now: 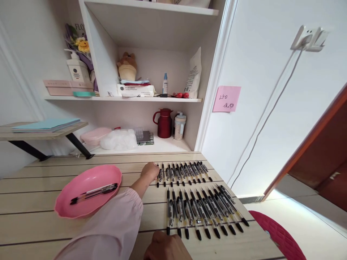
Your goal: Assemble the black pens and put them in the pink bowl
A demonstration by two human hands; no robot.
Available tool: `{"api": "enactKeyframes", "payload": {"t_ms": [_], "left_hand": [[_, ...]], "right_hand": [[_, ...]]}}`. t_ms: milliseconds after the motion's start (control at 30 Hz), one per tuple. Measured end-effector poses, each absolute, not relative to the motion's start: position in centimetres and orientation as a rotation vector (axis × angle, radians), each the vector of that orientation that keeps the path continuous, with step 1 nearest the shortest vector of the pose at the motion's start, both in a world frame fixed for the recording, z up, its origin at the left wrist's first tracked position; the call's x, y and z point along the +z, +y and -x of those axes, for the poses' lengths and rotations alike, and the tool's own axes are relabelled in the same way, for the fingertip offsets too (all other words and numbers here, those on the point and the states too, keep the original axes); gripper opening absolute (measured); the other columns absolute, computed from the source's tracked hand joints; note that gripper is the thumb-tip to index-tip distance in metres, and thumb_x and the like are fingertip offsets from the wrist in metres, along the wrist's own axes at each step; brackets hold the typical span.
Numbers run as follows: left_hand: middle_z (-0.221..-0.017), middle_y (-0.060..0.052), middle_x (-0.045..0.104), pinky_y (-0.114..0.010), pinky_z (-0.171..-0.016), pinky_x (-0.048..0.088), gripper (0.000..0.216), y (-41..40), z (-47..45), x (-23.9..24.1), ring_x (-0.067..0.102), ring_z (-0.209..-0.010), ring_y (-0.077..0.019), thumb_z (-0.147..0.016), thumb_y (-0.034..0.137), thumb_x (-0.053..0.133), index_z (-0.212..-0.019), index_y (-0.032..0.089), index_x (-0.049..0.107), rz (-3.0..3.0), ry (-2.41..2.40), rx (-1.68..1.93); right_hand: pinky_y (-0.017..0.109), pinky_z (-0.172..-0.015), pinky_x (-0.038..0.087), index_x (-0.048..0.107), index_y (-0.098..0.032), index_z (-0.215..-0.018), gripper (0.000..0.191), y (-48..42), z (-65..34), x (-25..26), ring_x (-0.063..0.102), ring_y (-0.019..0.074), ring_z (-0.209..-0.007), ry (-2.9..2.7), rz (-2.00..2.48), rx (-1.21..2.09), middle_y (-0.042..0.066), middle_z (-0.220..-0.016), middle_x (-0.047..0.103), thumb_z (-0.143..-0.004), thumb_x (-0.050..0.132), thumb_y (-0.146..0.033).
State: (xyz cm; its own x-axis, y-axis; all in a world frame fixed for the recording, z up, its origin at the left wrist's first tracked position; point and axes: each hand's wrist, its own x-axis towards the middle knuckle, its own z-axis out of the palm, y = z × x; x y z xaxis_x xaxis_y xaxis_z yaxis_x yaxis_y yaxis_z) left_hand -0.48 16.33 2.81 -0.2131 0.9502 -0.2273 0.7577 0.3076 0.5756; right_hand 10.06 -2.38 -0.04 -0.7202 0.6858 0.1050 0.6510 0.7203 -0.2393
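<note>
Two rows of black-capped clear pens lie side by side on the wooden table, a far row and a near row. My left hand, in a pale pink sleeve, reaches to the left end of the far row. Its fingers are closed at the tip of the end pen. At the bottom edge, my right hand is curled just below the left end of the near row; anything inside it is hidden. Several more pens rest in a pink scalloped dish on the left.
Behind the table stands a white shelf unit holding a red jug, a tumbler and a plastic bag. A small raised stand with blue paper is at left. A red stool seat sits at right.
</note>
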Motion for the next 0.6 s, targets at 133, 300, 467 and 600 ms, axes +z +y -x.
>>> {"api": "enactKeyframes", "payload": {"t_ms": [133,300,467,600], "left_hand": [[-0.064,-0.002,0.065,-0.024,-0.053,0.046,0.03,16.3,0.6,2.8,0.059,-0.051,-0.0106,-0.083,0.039,0.045,-0.089,0.014,0.06,-1.539,2.045,0.459],[-0.056,-0.004,0.066,-0.02,-0.044,0.04,0.021,16.0,1.0,2.4,0.059,-0.044,-0.0127,-0.074,0.028,0.05,-0.087,0.016,0.062,-1.59,2.054,0.477],[-0.056,-0.002,0.066,-0.02,-0.049,0.041,0.016,14.9,1.3,2.3,0.059,-0.048,-0.0124,-0.07,0.024,0.052,-0.079,0.018,0.063,-1.733,2.022,0.5],[-0.065,-0.002,0.068,-0.021,-0.054,0.041,0.011,13.6,1.3,2.5,0.061,-0.062,-0.0139,-0.067,0.022,0.054,-0.069,0.019,0.065,-1.888,1.981,0.507]], "right_hand": [[0.021,-0.035,0.014,0.068,-0.024,-0.075,0.014,-2.7,-10.3,0.9,0.051,0.008,-0.052,-2.772,1.036,0.327,-0.001,-0.068,0.062,-0.072,0.062,-0.036],[0.022,-0.041,0.017,0.065,-0.021,-0.076,0.012,-3.1,-10.8,1.2,0.054,0.0103,-0.062,-2.778,0.95,0.369,0.0,-0.069,0.062,-0.075,0.058,-0.03],[0.022,-0.045,0.021,0.063,-0.02,-0.077,0.011,-3.4,-11.2,0.9,0.054,0.0116,-0.066,-2.693,0.918,0.418,0.001,-0.073,0.062,-0.076,0.055,-0.027],[0.022,-0.048,0.024,0.062,-0.019,-0.075,0.012,-3.7,-11.3,1.3,0.054,0.0111,-0.063,-2.648,0.958,0.452,0.001,-0.075,0.061,-0.077,0.052,-0.026]]}}
